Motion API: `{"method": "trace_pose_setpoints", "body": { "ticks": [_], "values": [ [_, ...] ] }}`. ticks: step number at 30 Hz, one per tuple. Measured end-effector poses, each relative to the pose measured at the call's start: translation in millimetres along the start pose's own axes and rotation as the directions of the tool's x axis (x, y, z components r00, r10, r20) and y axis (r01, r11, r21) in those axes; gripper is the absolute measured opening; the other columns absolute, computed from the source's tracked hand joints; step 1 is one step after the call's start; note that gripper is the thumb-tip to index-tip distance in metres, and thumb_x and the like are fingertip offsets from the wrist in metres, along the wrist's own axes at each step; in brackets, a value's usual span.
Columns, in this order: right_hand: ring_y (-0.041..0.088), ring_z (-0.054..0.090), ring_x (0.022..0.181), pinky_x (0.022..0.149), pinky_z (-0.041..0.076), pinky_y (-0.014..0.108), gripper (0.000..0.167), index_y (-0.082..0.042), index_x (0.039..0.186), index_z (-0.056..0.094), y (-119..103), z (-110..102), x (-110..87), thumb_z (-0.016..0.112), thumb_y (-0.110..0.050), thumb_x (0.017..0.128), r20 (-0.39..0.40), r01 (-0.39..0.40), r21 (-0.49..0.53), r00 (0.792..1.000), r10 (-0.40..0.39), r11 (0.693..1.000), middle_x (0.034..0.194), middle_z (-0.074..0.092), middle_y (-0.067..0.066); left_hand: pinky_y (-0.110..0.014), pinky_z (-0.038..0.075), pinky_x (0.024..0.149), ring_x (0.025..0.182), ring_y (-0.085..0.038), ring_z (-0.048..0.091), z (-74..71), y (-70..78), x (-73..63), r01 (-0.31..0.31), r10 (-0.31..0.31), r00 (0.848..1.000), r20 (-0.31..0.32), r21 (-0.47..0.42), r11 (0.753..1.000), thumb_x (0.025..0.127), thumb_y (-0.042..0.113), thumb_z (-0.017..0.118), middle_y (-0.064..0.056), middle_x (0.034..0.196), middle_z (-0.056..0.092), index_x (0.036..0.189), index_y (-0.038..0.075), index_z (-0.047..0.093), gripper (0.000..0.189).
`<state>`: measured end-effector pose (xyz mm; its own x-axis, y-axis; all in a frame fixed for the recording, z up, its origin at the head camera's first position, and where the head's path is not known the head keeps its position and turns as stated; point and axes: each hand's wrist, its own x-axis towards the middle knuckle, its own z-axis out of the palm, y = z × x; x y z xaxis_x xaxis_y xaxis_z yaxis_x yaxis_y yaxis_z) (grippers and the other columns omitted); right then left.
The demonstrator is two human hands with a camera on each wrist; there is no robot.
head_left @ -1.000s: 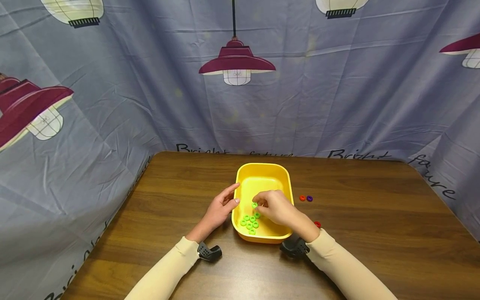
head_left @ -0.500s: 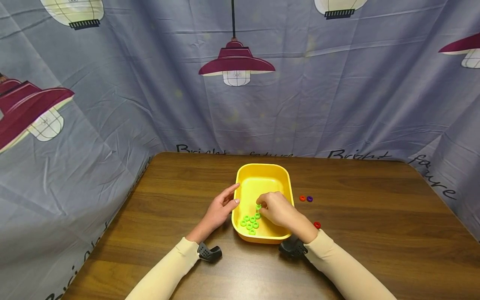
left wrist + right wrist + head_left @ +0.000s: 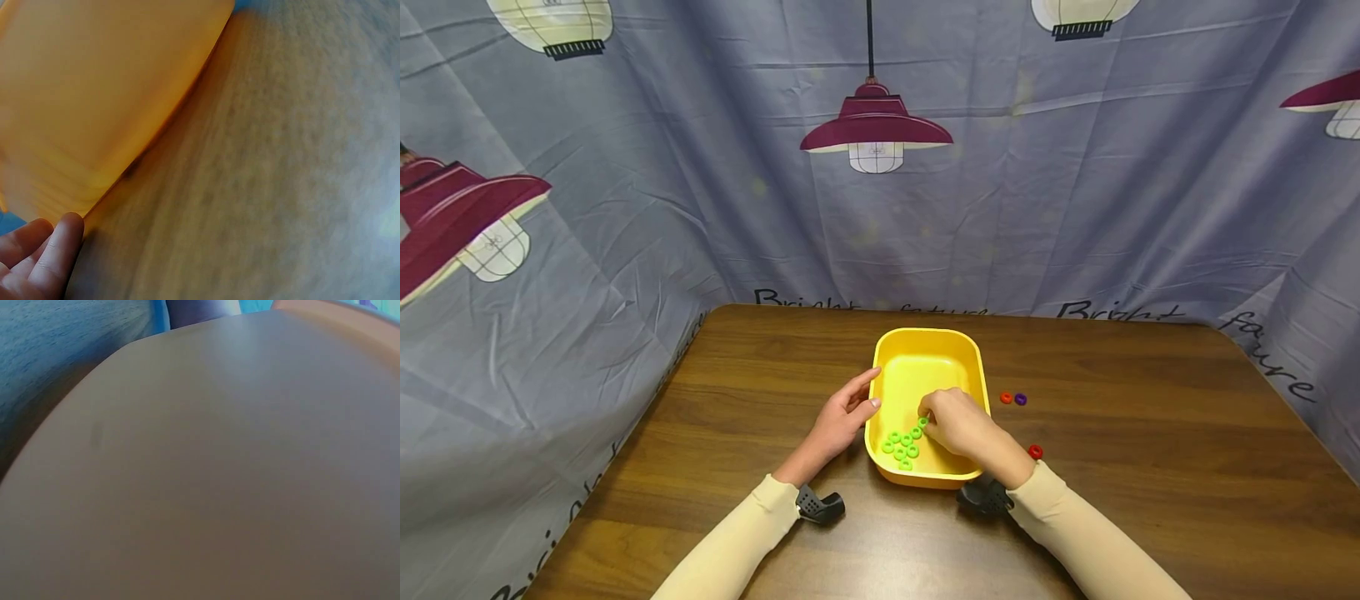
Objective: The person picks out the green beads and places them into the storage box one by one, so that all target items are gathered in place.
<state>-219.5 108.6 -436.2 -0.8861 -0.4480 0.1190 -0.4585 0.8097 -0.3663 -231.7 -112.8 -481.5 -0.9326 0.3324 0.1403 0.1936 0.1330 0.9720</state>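
A yellow plastic tub [image 3: 928,335] stands on the wooden table. Inside, near its front left, lie several small green rings [image 3: 900,454]. My right hand [image 3: 958,423] reaches over the tub's right side and pinches one green ring [image 3: 922,422] between thumb and fingers, low over the floor by the other rings. Against the tub's left wall rests my left hand [image 3: 842,417], fingers fairly straight; its fingertips [image 3: 72,222] meet the wall in the left wrist view. A smooth, blurred surface, probably the tub's outer wall [image 3: 200,462], fills the right wrist view and hides the right fingers.
Right of the tub, an orange ring [image 3: 1006,398] and a purple ring [image 3: 1020,399] lie side by side on the table [image 3: 1150,417]. A red ring [image 3: 1035,452] lies nearer, beside my right forearm. Behind the table hangs a grey-blue curtain [image 3: 1000,208] with printed lamps.
My right hand has moved slightly right and toward me inside the tub, carrying the pinched green ring close to the other green rings. The left hand has stayed in place.
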Motion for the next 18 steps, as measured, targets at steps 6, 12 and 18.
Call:
{"method": "trace_pose_setpoints", "body": {
  "ticks": [6,12,18],
  "values": [
    [0.013,0.051,0.064,0.060,0.046,0.027,0.010,-0.006,0.076,0.073,0.7,0.3,-0.7,0.077,0.003,0.077,0.031,0.018,-0.008,0.999,-0.018,1.000,0.070,0.066,0.000,-0.044,0.057,0.101,0.133,-0.045,0.055,0.2,0.8,-0.4,-0.004,0.004,1.000,-0.003,0.001,1.000,0.101,0.008,0.055,-0.031,0.149,0.050,0.155,0.004,0.041,0.056],
    [0.012,0.048,0.064,0.059,0.041,0.023,0.012,-0.007,0.074,0.071,1.4,0.2,-0.4,0.076,0.004,0.076,0.063,0.030,0.029,0.997,-0.032,0.999,0.068,0.062,-0.002,-0.046,0.057,0.101,0.133,-0.045,0.055,0.1,1.0,-0.2,-0.008,0.008,1.000,0.009,0.005,1.000,0.102,0.009,0.055,-0.031,0.150,0.049,0.155,0.005,0.040,0.056],
    [0.011,0.046,0.062,0.057,0.038,0.020,0.014,-0.005,0.074,0.070,3.8,0.6,-0.7,0.071,0.009,0.072,0.067,0.094,0.062,0.993,-0.098,0.994,0.067,0.060,-0.001,-0.043,0.057,0.101,0.133,-0.045,0.055,0.1,0.8,0.0,-0.010,0.010,1.000,0.007,0.002,1.000,0.102,0.009,0.055,-0.031,0.150,0.049,0.155,0.005,0.040,0.056]
  ]
}}
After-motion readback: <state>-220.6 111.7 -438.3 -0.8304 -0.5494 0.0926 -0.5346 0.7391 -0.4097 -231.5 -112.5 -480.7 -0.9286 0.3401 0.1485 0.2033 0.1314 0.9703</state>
